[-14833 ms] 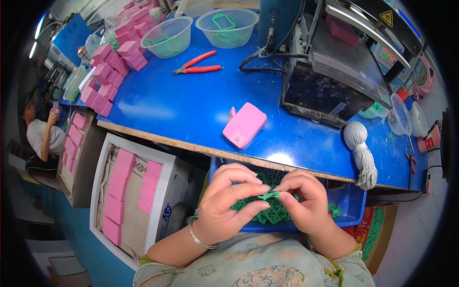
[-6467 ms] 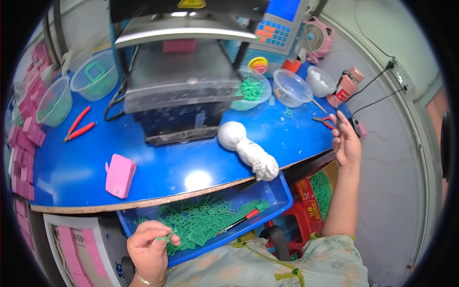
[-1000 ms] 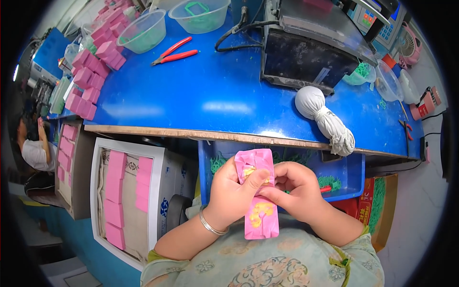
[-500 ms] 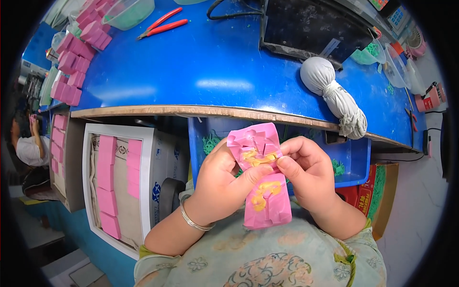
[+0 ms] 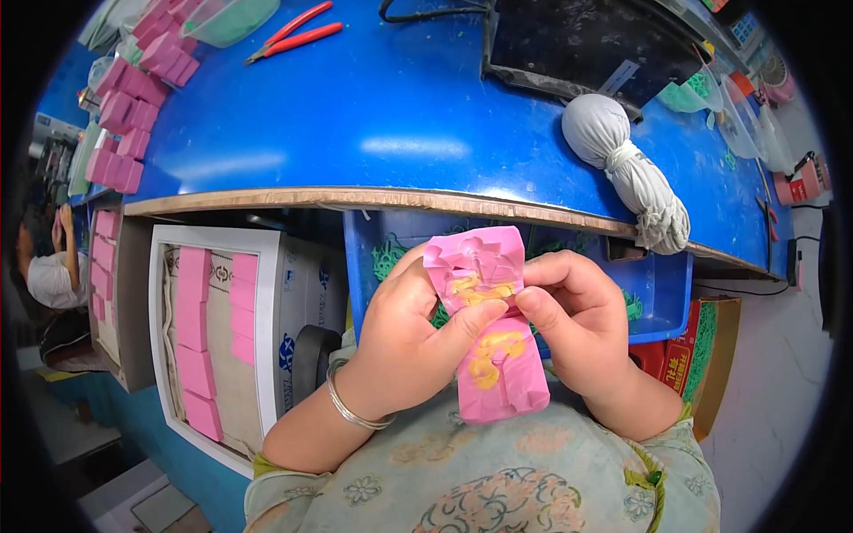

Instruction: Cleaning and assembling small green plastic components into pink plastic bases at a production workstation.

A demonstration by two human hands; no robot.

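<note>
A pink rubber mould (image 5: 520,391) is folded open between my hands, in front of my body. Hollows show in its upper and lower halves, with yellow patches on both faces. My left hand (image 5: 404,324) grips the mould from the left, its thumb lying across the fold. On the other side, my right hand (image 5: 582,320) pinches the edge near the fold with thumb and forefinger. The fingers behind the mould are partly hidden. Beneath my hands is a blue bin (image 5: 671,298) with green stringy pieces (image 5: 388,258) in it.
The blue tabletop (image 5: 355,115) holds red-handled pliers (image 5: 298,34), a tied white cloth bundle (image 5: 613,155), a black machine (image 5: 577,53) and stacked pink blocks (image 5: 124,115). At left stands a white-framed box (image 5: 267,355) with more pink blocks. Another person (image 5: 55,275) sits far left.
The view has shifted slightly. My hands keep the same grip on the open mould, which stays almost where it was.
</note>
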